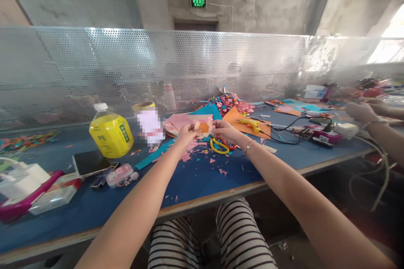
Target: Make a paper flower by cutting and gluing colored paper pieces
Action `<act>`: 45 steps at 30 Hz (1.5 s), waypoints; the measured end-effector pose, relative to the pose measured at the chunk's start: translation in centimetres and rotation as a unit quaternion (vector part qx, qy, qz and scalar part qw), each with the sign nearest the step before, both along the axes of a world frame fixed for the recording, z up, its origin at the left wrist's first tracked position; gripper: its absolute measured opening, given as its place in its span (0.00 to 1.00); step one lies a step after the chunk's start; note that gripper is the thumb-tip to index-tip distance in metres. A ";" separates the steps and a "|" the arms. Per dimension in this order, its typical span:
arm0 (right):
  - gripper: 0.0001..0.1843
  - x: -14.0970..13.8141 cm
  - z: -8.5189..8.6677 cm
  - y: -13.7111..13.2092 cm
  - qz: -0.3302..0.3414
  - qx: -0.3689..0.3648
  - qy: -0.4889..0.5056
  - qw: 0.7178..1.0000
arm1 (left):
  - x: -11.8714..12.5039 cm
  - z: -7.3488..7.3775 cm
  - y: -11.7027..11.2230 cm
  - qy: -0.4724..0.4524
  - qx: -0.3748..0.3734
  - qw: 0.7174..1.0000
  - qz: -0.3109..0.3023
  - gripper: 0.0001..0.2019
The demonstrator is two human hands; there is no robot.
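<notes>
My left hand (187, 133) and my right hand (225, 130) are raised over the table, pinching opposite sides of a small orange and pink paper piece (204, 127). Its middle is orange, with pale pink bits around the edge. Just below my right hand, scissors (220, 146) with yellow and red handles lie among paper scraps (186, 156). Behind my hands are pink paper sheets (179, 122) and a blue sheet (214, 110). A yellow glue gun (251, 123) rests on orange paper (234, 115) to the right.
A yellow drink bottle (110, 132), a phone (90, 163) and a pink case (121, 175) stand or lie at left. Power strips (326, 134) with cables are on both sides. Behind the pile of colourful pieces (235, 104) runs a perforated metal screen (268, 67). Another person's hands (362, 113) show at right.
</notes>
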State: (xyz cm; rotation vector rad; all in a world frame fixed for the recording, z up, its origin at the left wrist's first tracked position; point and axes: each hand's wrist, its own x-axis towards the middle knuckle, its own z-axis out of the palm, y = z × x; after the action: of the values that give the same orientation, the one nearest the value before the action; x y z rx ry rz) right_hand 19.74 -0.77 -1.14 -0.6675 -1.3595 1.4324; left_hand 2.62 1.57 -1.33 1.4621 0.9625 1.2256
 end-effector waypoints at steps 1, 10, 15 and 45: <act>0.18 0.0 0.0 0.0 0.002 0.002 -0.001 1.000 | 0.0 -0.1 0.1 0.006 0.010 1.000 0.000 0.07; 0.15 -0.1 -0.9 0.9 -0.081 0.122 -0.135 0.980 | -0.2 -0.6 0.9 0.062 0.098 0.993 0.019 0.08; 0.03 0.0 -0.5 0.5 -0.240 0.366 -0.267 0.858 | -0.3 0.0 0.3 0.094 0.272 0.956 0.053 0.09; 0.13 0.3 0.8 -1.8 -0.339 0.646 -0.332 0.598 | -1.0 1.7 -1.8 0.215 0.625 0.725 0.194 0.11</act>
State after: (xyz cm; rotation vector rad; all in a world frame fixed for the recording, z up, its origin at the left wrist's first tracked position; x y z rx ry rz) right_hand 20.06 -2.61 -0.31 -0.5521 -1.9241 -0.6578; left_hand 1.57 -0.22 0.33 2.7928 0.6991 2.0946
